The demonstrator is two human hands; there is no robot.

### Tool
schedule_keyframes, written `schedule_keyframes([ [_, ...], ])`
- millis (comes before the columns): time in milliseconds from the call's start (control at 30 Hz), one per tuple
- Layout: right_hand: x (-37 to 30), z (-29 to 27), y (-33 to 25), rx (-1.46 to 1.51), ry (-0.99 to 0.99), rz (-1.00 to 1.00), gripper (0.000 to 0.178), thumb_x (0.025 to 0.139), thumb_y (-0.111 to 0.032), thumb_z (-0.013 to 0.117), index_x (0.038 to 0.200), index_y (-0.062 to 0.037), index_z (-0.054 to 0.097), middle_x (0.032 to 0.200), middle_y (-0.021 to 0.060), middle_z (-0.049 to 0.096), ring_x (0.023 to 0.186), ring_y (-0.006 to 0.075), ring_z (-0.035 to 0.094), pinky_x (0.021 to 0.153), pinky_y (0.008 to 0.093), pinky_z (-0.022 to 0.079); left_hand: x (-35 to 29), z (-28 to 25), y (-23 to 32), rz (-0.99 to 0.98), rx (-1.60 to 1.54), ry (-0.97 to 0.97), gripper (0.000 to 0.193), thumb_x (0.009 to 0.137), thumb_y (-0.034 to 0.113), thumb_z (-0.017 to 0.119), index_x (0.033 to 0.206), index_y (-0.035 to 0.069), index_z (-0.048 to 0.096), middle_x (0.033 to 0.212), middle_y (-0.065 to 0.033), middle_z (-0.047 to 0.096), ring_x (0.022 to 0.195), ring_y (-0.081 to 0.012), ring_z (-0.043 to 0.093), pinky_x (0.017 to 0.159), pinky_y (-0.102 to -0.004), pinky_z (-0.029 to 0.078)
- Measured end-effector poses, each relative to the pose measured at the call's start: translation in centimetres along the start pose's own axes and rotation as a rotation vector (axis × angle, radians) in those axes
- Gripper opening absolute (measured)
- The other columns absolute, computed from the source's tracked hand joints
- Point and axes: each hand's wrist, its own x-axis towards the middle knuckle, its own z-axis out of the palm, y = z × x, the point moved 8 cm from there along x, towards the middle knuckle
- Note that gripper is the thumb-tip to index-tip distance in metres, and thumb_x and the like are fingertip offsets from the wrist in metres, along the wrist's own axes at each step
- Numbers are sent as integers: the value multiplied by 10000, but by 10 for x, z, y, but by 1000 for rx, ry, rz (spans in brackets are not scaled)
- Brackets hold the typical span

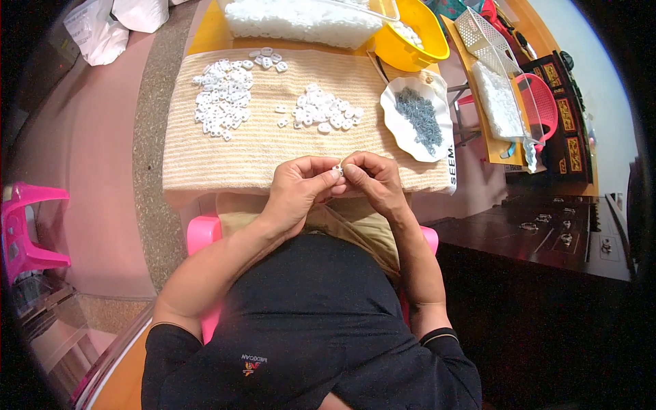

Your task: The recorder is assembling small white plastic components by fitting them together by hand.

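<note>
My left hand [298, 188] and my right hand [378, 180] meet at the near edge of a table spread with a striped beige towel [273, 154]. The left thumb and fingers pinch a small white plastic piece [339, 170]. My right fingertips close against the same piece from the other side; whether they grip anything else is hidden. Beyond the hands lies a loose heap of rounded white plastic pieces [322, 109]. A larger heap of small white pieces [224, 99] spreads to the left. On the right, a white scalloped dish [393, 113] holds many tiny grey-blue pieces [418, 116].
A clear bin [307, 41] full of white pieces stands at the far edge beside a yellow basin [427, 51]. Further right, a side table carries another clear container [502, 102] and a white perforated basket [482, 41]. A pink stool [34, 229] stands on the left floor.
</note>
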Motion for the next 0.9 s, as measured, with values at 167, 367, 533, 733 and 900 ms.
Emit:
schedule_keyframes([
  [167, 0, -1, -2, -65, -5, -38, 148, 933, -119, 591, 922, 26, 615, 855, 4, 615, 780, 50, 551, 696, 193, 467, 1, 0, -1, 10, 8, -9, 194, 880, 34, 624, 1066, -20, 613, 917, -88, 674, 774, -119, 664, 712, -254, 577],
  [367, 0, 1, 0, -24, -4, -30, 155, 934, -129, 590, 913, 22, 616, 847, -3, 611, 772, 47, 541, 684, 192, 458, -1, 3, 2, 17, 2, 5, 166, 882, 42, 633, 1029, -34, 621, 876, -77, 663, 745, -103, 641, 694, -217, 555],
  [533, 0, 2, 1, -41, -10, -55, 157, 931, -136, 597, 916, 19, 619, 849, -8, 611, 768, 46, 538, 678, 192, 454, -2, 1, -3, 19, 13, 12, 195, 876, 37, 631, 1061, -23, 616, 916, -94, 672, 773, -127, 665, 719, -252, 575],
  [733, 0, -2, 8, 25, 22, -58, 156, 936, -134, 592, 937, 18, 627, 811, -4, 622, 725, 47, 564, 636, 191, 488, -1, 2, -3, 38, 3, 3, 201, 880, 38, 626, 1069, -29, 611, 933, -97, 670, 789, -138, 664, 739, -256, 575],
  [900, 1, -2, 8, 88, -3, -19, 157, 933, -128, 596, 960, 23, 629, 849, 9, 634, 765, 55, 574, 675, 198, 496, 0, 2, -1, 30, -15, -18, 207, 881, 28, 620, 1076, -39, 603, 941, -110, 668, 803, -150, 666, 749, -258, 575],
])
